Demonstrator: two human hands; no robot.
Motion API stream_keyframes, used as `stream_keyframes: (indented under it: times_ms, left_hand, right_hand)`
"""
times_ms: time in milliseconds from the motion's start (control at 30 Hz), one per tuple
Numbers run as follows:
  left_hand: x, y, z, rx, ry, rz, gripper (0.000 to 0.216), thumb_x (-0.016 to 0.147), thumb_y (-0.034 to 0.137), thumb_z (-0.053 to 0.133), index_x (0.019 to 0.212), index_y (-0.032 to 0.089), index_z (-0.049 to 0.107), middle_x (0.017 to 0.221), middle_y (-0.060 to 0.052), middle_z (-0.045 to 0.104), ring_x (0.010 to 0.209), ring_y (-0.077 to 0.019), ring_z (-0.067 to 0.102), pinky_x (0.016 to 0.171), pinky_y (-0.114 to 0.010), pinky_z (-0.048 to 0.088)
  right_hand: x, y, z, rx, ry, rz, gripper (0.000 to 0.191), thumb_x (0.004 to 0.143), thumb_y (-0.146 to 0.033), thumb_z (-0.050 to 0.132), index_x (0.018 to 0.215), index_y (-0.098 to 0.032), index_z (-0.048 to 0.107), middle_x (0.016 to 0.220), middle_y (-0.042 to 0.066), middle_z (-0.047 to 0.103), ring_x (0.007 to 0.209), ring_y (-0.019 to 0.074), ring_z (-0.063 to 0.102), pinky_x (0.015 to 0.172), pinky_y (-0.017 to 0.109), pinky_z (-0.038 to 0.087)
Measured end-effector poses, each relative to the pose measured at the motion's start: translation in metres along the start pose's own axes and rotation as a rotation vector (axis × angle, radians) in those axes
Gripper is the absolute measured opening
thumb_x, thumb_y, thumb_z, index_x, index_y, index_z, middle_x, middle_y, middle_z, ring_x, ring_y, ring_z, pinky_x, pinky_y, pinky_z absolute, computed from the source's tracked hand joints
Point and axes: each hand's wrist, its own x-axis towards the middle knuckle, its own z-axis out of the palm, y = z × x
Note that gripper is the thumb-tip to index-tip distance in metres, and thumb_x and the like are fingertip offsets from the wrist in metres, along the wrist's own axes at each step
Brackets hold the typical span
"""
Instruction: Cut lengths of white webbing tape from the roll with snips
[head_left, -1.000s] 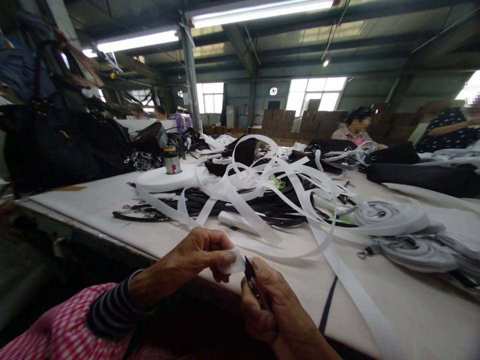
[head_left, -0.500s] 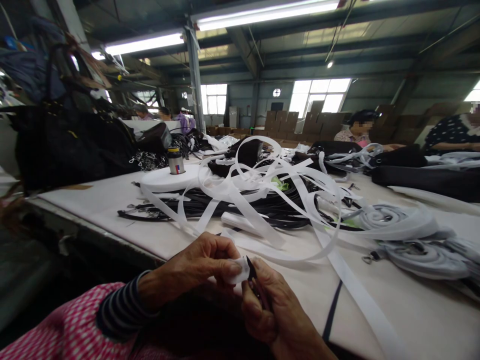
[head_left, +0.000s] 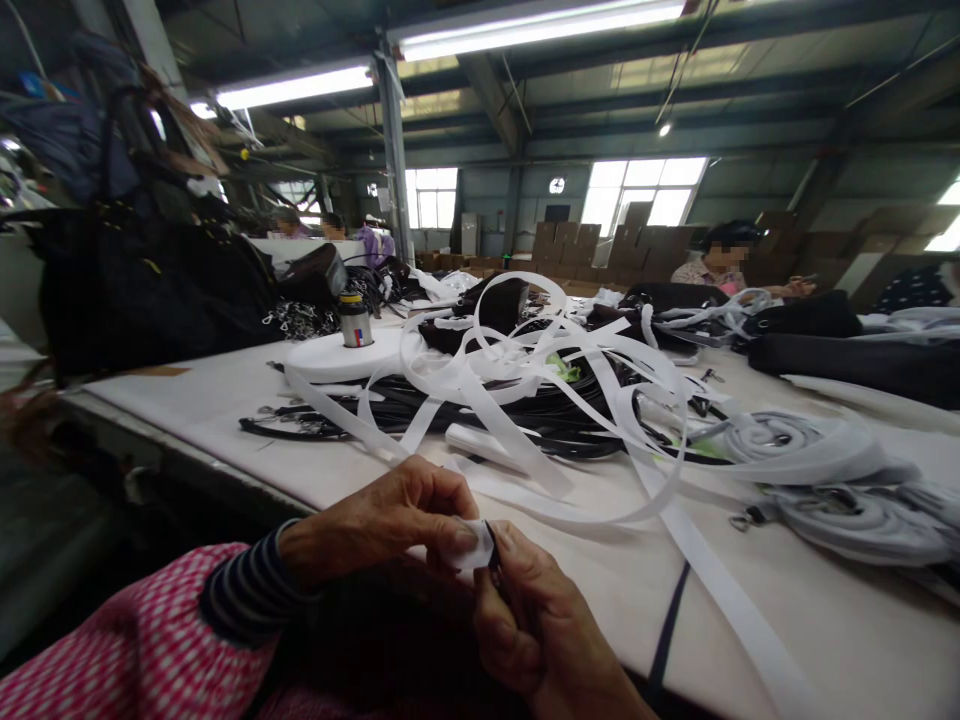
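Low in the middle, my left hand pinches a small piece of white tape between thumb and fingers. Close against it, my right hand is closed around dark thread snips; the fingers cover most of them. Their dark blade meets the right edge of the white piece. Beyond my hands, a long white tape loops loosely over a bundle of black cords on the table.
A roll of white tape carries a small steel can. Coiled grey straps with metal clips lie at the right. Black bags are heaped at the left. Across the table sits another person.
The snips have moved slightly left onto the white piece, and less of the blade shows. My right hand has shifted a little left. At far right, another person has moved mostly out of view.
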Motion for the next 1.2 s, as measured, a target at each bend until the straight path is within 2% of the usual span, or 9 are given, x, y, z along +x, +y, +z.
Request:
stream_keyframes:
  times_ms: [167, 433, 500, 633, 733, 933, 1100, 1200]
  left_hand:
    - [0.0, -0.004, -0.007, 0.043, 0.018, 0.029, 0.03, 0.083, 0.039, 0.085, 0.088, 0.011, 0.074, 0.077, -0.002, 0.07, 0.067, -0.0098, 0.06, 0.063, -0.018, 0.047]
    - [0.002, -0.009, -0.01, 0.04, 0.01, 0.002, 0.031, 0.083, 0.039, 0.085, 0.091, 0.011, 0.074, 0.08, -0.003, 0.071, 0.068, -0.0102, 0.061, 0.062, -0.017, 0.047]
    - [0.002, -0.011, -0.012, 0.052, 0.014, 0.019, 0.03, 0.084, 0.038, 0.085, 0.09, 0.011, 0.075, 0.079, -0.003, 0.07, 0.067, -0.0098, 0.06, 0.061, -0.017, 0.047]
    - [0.0, -0.014, -0.014, 0.075, 0.033, 0.017, 0.03, 0.084, 0.039, 0.085, 0.09, 0.012, 0.075, 0.078, -0.002, 0.07, 0.069, -0.0102, 0.061, 0.063, -0.017, 0.048]
    - [-0.001, -0.016, -0.015, 0.061, 0.028, -0.018, 0.03, 0.084, 0.04, 0.084, 0.092, 0.013, 0.075, 0.082, -0.003, 0.072, 0.072, -0.0118, 0.063, 0.064, -0.018, 0.049]
    - [-0.006, -0.024, -0.019, 0.044, -0.015, -0.106, 0.033, 0.08, 0.042, 0.087, 0.09, 0.012, 0.075, 0.077, -0.003, 0.071, 0.066, -0.0126, 0.064, 0.061, -0.02, 0.05]
    - [-0.007, -0.019, -0.015, 0.018, 0.044, -0.064, 0.03, 0.081, 0.038, 0.085, 0.091, 0.012, 0.076, 0.081, -0.006, 0.074, 0.07, -0.0143, 0.066, 0.063, -0.02, 0.051]
    - [-0.005, -0.016, -0.012, 0.002, 0.052, -0.022, 0.027, 0.081, 0.036, 0.086, 0.089, 0.013, 0.075, 0.08, -0.004, 0.073, 0.07, -0.0133, 0.065, 0.063, -0.019, 0.05]
  right_hand:
    - [0.002, 0.004, -0.004, 0.09, 0.003, 0.095, 0.052, 0.086, -0.062, 0.073, 0.105, -0.017, 0.053, 0.054, -0.007, 0.052, 0.036, 0.0015, 0.02, 0.036, 0.015, 0.015]
    - [0.004, 0.012, -0.008, 0.137, -0.061, 0.017, 0.037, 0.097, -0.053, 0.066, 0.1, -0.018, 0.054, 0.053, -0.008, 0.05, 0.035, 0.0016, 0.021, 0.036, 0.015, 0.017]
    - [0.004, 0.012, -0.008, 0.15, -0.054, 0.043, 0.041, 0.094, -0.055, 0.069, 0.099, -0.017, 0.055, 0.054, -0.007, 0.052, 0.036, 0.0015, 0.024, 0.036, 0.014, 0.019]
    - [0.003, 0.013, -0.004, 0.149, -0.014, 0.097, 0.054, 0.079, -0.063, 0.08, 0.086, -0.017, 0.052, 0.052, -0.006, 0.051, 0.034, 0.0008, 0.024, 0.034, 0.015, 0.019]
    - [0.004, 0.014, -0.002, 0.132, 0.03, 0.072, 0.055, 0.077, -0.063, 0.081, 0.094, -0.018, 0.053, 0.049, -0.008, 0.05, 0.033, 0.0012, 0.021, 0.033, 0.014, 0.016]
    - [0.003, 0.01, -0.006, 0.153, 0.013, -0.015, 0.04, 0.092, -0.051, 0.072, 0.088, -0.021, 0.047, 0.051, -0.009, 0.048, 0.034, 0.0013, 0.019, 0.034, 0.014, 0.016]
    - [0.0, 0.005, -0.002, 0.012, 0.109, -0.056, 0.046, 0.096, -0.061, 0.064, 0.088, -0.018, 0.05, 0.056, -0.007, 0.049, 0.038, 0.0005, 0.021, 0.036, 0.015, 0.014]
    - [0.0, 0.001, 0.0, -0.099, 0.16, -0.139, 0.049, 0.09, -0.064, 0.071, 0.095, -0.019, 0.052, 0.054, -0.01, 0.045, 0.039, 0.0011, 0.02, 0.038, 0.016, 0.014]
